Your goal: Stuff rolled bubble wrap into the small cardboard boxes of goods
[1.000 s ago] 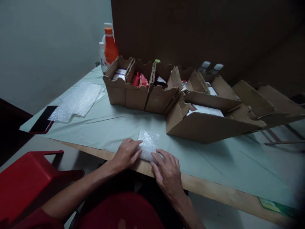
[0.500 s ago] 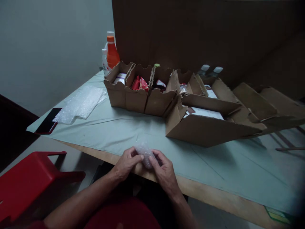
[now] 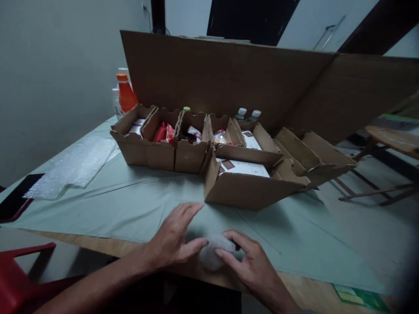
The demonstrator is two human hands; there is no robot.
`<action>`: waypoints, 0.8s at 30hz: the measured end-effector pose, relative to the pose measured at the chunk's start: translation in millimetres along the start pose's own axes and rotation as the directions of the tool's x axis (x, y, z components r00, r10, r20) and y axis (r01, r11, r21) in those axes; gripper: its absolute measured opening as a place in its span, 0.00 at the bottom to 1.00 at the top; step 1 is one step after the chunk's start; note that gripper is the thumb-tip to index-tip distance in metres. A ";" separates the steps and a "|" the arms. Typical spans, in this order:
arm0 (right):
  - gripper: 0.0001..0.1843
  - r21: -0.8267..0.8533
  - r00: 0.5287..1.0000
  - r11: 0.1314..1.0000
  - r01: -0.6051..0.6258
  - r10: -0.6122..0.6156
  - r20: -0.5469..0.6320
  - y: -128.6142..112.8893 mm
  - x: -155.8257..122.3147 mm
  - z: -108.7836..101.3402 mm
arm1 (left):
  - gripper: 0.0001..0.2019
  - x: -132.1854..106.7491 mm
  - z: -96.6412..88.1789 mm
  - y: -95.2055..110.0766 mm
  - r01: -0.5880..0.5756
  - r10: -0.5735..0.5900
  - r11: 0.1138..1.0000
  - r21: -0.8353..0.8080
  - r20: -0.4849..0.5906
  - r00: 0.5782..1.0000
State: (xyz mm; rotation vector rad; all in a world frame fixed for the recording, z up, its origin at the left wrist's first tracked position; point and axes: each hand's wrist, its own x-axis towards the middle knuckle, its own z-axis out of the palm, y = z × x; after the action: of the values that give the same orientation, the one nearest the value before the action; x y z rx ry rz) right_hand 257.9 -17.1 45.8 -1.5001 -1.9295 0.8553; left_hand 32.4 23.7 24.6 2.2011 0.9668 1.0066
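A small bundle of bubble wrap [image 3: 211,255] sits at the table's front edge, slightly blurred; what it contains, if anything, is hidden. My right hand [image 3: 250,259] grips it from the right, thumb and fingers pinched on its side. My left hand [image 3: 178,237] is on its left with fingers stretched out and spread, the thumb tip at the bundle's edge. Farther left on the green cloth [image 3: 144,196] lies a flat stack of bubble wrap sheets [image 3: 75,163].
Cardboard bins [image 3: 160,152] with packets and boxes stand behind my hands, and a nearer carton [image 3: 248,187] holds a white box. A phone [image 3: 16,196] lies far left. An orange bottle [image 3: 127,93] stands behind, before a cardboard panel [image 3: 229,74]. A red stool [image 3: 19,279] is lower left.
My left hand has loosened from the bubble wrap bundle and spread its fingers. The right hand still holds it. The view has tilted up and turned right.
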 end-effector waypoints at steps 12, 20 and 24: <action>0.13 -0.379 0.629 0.817 -0.435 -0.025 -0.777 4.6 96.7 -186.1 | 0.06 129.6 22.0 -14.4 -0.224 0.304 0.927 0.301 -0.256 0.918; 0.15 -0.695 0.808 0.411 -0.590 0.313 -0.500 -11.5 112.7 -216.7 | 0.07 129.3 18.7 -12.6 -0.224 0.301 0.928 0.297 -0.247 0.921; 0.14 -0.743 0.837 0.404 -0.534 0.377 -0.397 -3.7 130.1 -218.9 | 0.07 129.0 19.4 -12.2 -0.221 0.294 0.933 0.284 -0.250 0.922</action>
State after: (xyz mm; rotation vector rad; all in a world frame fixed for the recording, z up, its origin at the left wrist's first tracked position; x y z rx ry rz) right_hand 388.8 142.0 195.5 -2.6722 -1.8768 -0.1502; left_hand 103.2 128.5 58.7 2.4872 0.9895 1.4315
